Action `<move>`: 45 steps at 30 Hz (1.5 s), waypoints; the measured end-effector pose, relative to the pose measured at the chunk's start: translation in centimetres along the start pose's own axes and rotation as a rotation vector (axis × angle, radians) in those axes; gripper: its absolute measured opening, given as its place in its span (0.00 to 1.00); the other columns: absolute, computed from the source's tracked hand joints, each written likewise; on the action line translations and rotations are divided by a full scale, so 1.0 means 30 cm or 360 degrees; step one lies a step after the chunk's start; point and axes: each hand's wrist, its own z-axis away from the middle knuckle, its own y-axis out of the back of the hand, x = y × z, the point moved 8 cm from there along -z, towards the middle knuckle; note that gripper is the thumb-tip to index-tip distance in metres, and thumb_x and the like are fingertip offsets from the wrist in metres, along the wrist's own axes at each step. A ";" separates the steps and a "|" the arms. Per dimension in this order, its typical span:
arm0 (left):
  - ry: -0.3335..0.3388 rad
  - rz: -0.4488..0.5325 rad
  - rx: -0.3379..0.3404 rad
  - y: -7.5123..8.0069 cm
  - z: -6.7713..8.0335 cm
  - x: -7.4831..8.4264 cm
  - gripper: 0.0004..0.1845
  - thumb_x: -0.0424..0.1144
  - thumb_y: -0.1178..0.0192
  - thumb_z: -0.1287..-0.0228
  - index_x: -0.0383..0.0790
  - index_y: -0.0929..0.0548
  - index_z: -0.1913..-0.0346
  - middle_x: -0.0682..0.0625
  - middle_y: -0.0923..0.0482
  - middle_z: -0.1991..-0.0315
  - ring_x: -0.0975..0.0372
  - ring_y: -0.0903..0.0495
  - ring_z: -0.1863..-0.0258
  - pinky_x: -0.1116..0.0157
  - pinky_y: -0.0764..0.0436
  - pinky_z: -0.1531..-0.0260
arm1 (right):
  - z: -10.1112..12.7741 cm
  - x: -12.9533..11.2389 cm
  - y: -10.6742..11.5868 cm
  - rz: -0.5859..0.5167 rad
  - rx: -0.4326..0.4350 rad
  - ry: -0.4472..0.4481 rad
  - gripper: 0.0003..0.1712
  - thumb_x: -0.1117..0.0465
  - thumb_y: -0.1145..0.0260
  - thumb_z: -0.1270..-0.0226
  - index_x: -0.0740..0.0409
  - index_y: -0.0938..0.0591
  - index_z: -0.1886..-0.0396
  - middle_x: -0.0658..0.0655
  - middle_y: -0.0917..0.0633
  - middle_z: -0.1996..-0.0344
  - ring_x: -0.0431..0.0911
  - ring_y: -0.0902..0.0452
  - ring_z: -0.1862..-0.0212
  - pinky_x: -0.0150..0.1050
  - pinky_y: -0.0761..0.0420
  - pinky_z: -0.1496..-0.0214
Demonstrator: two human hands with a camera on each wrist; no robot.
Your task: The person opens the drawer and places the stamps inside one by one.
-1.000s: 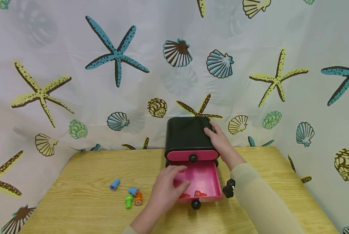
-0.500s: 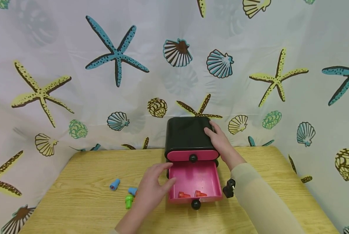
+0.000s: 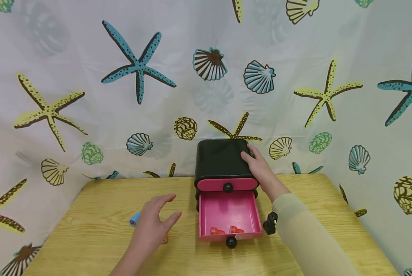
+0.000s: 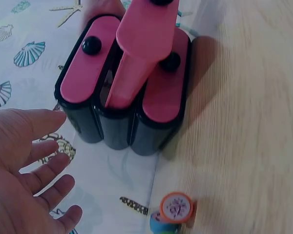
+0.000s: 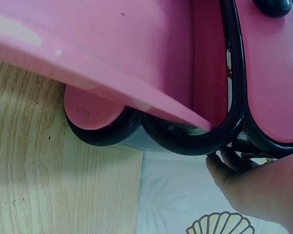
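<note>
A black mini chest of drawers [image 3: 221, 157] with pink fronts and round black knobs stands at the table's back. Its middle drawer [image 3: 231, 209] is pulled out, with two red-orange toy stamps [image 3: 217, 231] lying near the front. My right hand [image 3: 261, 168] grips the chest's right side, thumb over the top and fingers along the side. Left of the drawer, my left hand [image 3: 150, 222] hovers empty, thumb and fingers spread apart. A blue stamp [image 3: 134, 219] and an orange stamp [image 4: 177, 207] show beside it; the hand hides the other stamps in the head view.
The wooden table [image 3: 106, 214] extends to both sides of the chest. A white curtain [image 3: 213, 103] printed with starfish and shells hangs behind and around it. A small black device [image 3: 270, 223] sits by the right sleeve.
My left hand has moved left, from over the open drawer to above the stamps on the table, with fingers still spread. The right hand keeps its place on the chest.
</note>
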 end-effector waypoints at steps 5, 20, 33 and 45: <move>0.0014 -0.0017 0.0006 0.050 0.010 -0.052 0.28 0.40 0.26 0.24 0.39 0.19 0.26 0.39 0.21 0.29 0.41 0.25 0.29 0.35 0.26 0.31 | -0.001 0.005 0.001 -0.0005 -0.0001 0.0003 0.41 0.43 0.47 0.09 0.42 0.49 0.07 0.57 0.52 0.09 0.58 0.58 0.10 0.61 0.48 0.13; 0.0067 -0.0137 0.0049 0.125 0.025 -0.237 0.29 0.38 0.27 0.23 0.31 0.20 0.26 0.33 0.20 0.31 0.36 0.23 0.31 0.36 0.20 0.36 | 0.000 0.001 0.002 -0.0023 -0.0005 0.0013 0.41 0.44 0.47 0.09 0.43 0.49 0.07 0.58 0.52 0.09 0.58 0.58 0.10 0.61 0.49 0.13; 0.0279 -0.0218 -0.0047 0.149 0.008 -0.425 0.32 0.44 0.32 0.19 0.28 0.25 0.23 0.27 0.26 0.28 0.33 0.25 0.31 0.34 0.22 0.37 | -0.002 -0.005 0.000 -0.0005 -0.0004 0.0039 0.41 0.45 0.47 0.08 0.45 0.50 0.07 0.59 0.52 0.09 0.57 0.60 0.10 0.59 0.50 0.12; 0.0311 -0.0268 -0.0066 0.142 -0.009 -0.525 0.34 0.48 0.32 0.19 0.24 0.25 0.25 0.24 0.23 0.33 0.32 0.23 0.35 0.34 0.21 0.39 | 0.006 -0.008 -0.002 -0.0013 -0.0008 0.0025 0.41 0.45 0.47 0.08 0.44 0.50 0.07 0.60 0.52 0.09 0.57 0.59 0.10 0.60 0.49 0.12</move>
